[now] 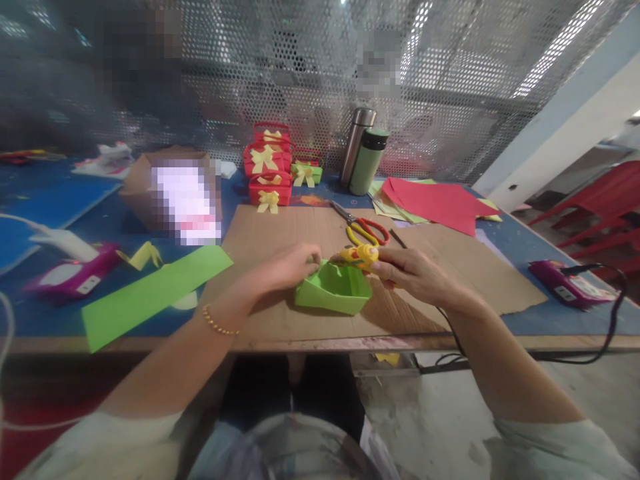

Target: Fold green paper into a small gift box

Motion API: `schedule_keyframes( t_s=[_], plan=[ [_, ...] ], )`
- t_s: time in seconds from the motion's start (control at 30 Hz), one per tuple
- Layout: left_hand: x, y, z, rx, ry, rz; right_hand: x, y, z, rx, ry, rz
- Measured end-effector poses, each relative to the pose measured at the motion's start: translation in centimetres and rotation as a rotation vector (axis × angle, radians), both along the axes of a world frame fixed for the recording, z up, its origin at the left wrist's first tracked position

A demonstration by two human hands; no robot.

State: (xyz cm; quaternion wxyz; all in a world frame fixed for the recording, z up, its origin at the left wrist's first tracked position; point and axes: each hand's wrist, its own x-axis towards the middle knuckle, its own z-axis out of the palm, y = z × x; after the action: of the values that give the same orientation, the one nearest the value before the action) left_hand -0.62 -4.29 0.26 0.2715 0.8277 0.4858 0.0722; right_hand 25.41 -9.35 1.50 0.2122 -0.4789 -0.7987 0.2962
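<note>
From my head camera, my right hand has its fingers clamped around a yellow plastic glue gun, its snout over the back rim of a small, smooth green box. The box is open-topped with angular walls, and sits on ribbed brown cardboard near the middle of the front edge of the bench. My left hand has its fingers bunched at the box's back left corner; whether they pinch the wall, I cannot tell.

A flat green strip slants towards the bench's front left corner. Metal-bladed scissors lie behind the box; glossy red boxes with ribbon bows stand towards the back edge.

The gun's tip blurs into the rim, my right hand hides its grip, and the green box's floor is mostly hidden. My sleeves are cut off by the frame.
</note>
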Motion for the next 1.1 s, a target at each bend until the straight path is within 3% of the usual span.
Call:
schedule_keyframes(
  t_s=[0.47, 1.1],
  plan=[
    [0.0, -0.2, 0.2, -0.017, -0.02, 0.001, -0.6, 0.2, 0.2, 0.084, -0.004, 0.029],
    [0.0, -0.3, 0.2, -0.018, -0.039, 0.006, 0.4, -0.4, 0.3, 0.05, 0.002, -0.05]
  ],
)
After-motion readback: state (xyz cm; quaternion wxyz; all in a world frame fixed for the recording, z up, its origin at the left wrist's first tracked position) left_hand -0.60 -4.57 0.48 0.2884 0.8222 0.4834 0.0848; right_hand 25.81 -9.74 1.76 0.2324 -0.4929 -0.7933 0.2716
